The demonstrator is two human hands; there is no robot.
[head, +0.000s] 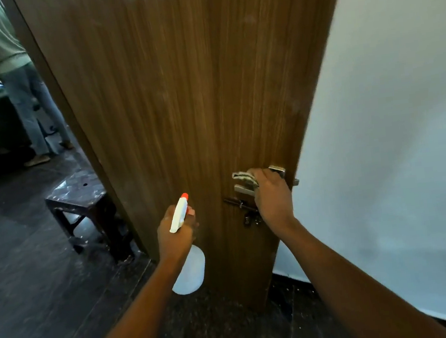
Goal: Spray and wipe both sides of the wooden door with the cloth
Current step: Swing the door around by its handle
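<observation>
Left forearm [137, 303] and right forearm [353, 273] are reaching in from the bottom edge toward the wooden door [179, 90], which is standing ajar straight ahead and filling the middle of the view. Left hand [174, 230] is curling tight around the neck of the spray bottle [189, 272]. Its white trigger head and orange nozzle are pointing up at the door's face, and the pale bottle body is hanging below the wrist in front of the door's lower part. Right hand [272, 199] is closing over the door handle [278, 172] near the door's right edge, fingers wrapped. It's pinching the cloth [244, 179] against the metal, with a crumpled bit sticking out left of the knuckles. Just below that hand a dark latch [241, 207] is sitting on the door. Right of the door, a white wall [388, 94] is running off. Left of the door, through the opening, a dark stool [80, 196] is standing on the dark floor [33, 273]. Farther back, a person [8, 54] in a pale top and jeans is standing.
</observation>
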